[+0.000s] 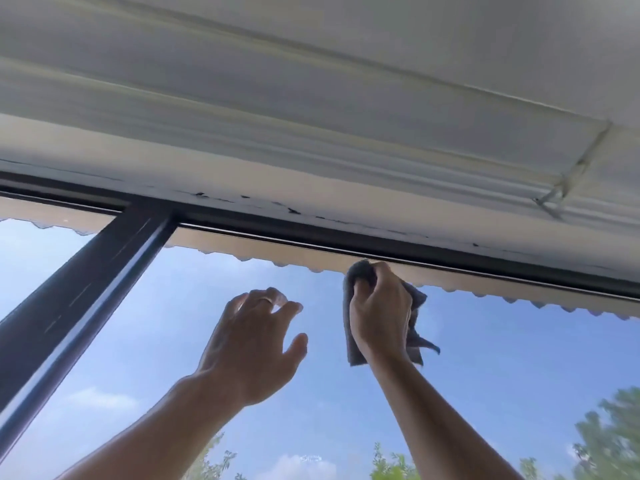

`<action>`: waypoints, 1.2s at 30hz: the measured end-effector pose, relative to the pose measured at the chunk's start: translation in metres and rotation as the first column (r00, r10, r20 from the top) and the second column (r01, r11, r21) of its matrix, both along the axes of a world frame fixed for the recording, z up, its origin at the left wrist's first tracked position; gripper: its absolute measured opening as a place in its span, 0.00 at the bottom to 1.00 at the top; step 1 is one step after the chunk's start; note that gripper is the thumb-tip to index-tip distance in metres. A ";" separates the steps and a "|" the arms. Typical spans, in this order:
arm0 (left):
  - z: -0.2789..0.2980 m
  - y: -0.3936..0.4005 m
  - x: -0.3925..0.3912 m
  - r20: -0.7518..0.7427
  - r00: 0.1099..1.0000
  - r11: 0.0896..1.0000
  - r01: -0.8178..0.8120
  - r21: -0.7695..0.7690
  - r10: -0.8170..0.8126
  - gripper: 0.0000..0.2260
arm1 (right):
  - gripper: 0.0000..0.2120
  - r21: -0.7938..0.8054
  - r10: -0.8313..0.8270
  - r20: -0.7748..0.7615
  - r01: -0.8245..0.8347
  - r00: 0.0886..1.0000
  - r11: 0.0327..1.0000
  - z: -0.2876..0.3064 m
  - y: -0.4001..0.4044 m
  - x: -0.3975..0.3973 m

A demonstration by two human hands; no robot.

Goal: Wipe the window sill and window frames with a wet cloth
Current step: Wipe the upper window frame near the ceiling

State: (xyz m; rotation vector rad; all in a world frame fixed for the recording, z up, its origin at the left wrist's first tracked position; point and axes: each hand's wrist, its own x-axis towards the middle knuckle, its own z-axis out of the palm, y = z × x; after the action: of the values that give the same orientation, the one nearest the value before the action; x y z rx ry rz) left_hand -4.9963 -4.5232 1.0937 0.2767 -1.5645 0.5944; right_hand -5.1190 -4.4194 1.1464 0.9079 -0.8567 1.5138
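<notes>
My right hand (379,308), just right of centre in the frame, has its fingers curled round a grey cloth (358,271), pressing the bunched top against the dark upper window frame (450,263); the rest of the cloth hangs below the wrist. My left hand (254,344), at centre, holds nothing, fingers spread and loosely bent towards the glass (156,341), a ring (266,299) on one finger. A dark vertical frame bar (79,299) slants through the left of the frame; a white ceiling (311,81) fills the top; blurred trees (609,441) sit at the lower right.
</notes>
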 end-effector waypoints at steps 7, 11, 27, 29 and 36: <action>0.048 -0.010 -0.003 0.034 0.998 0.998 -0.055 0.042 0.054 0.23 | 0.12 0.186 -0.280 0.016 0.273 0.960 0.944 0.086 0.009 -0.029; 0.067 -0.008 -0.013 0.038 0.998 0.998 -0.059 0.029 0.058 0.23 | 0.21 0.304 -0.344 0.029 0.320 0.939 0.898 0.116 0.024 -0.054; 0.074 -0.030 -0.050 0.234 0.962 0.989 -0.147 -0.003 0.143 0.38 | 0.30 0.327 -0.696 -0.164 0.704 0.699 0.630 0.144 0.002 -0.095; 0.074 -0.031 -0.049 0.240 0.956 0.986 -0.167 -0.020 0.167 0.39 | 0.34 0.356 -0.731 -0.189 0.739 0.656 0.572 0.149 0.007 -0.118; 0.075 -0.031 -0.041 0.181 0.956 0.972 -0.225 -0.065 0.233 0.43 | 0.33 0.355 -0.668 0.245 0.576 0.703 0.736 0.148 0.016 -0.102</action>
State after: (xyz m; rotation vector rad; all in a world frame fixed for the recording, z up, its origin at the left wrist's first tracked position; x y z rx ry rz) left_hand -5.0375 -4.5541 1.1686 0.3811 -1.7108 0.8555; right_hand -5.2212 -4.4034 1.2939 0.4212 -1.4871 0.9699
